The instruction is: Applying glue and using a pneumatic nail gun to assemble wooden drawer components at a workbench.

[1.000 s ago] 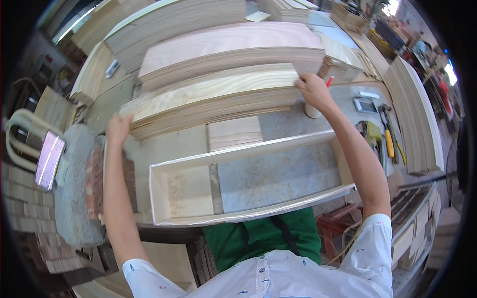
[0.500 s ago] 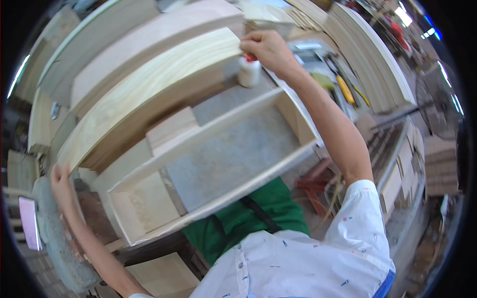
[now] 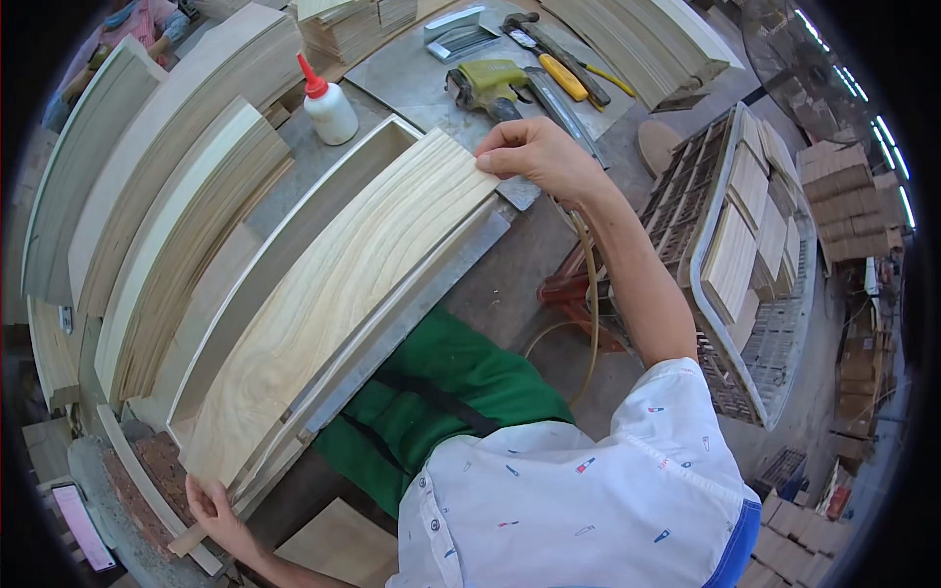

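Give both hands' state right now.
Left hand: holding the wooden board by its left end.
Right hand: holding the same board by its right end.

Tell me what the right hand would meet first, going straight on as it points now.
Probably the wooden board: the right hand holds its end and points toward it; depth is unclear.

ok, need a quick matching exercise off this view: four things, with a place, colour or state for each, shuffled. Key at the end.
Things
1. Pale wooden board
2. Squeeze bottle
3. Slatted crate
4. Phone-like device

Descriptions
A. White, with a red nozzle
B. At the far lower left, with a pinkish screen
C. Spanning from the left hand to the right hand
D. To the right of the right forearm, with wood pieces in it

Pairs: 1-C, 2-A, 3-D, 4-B
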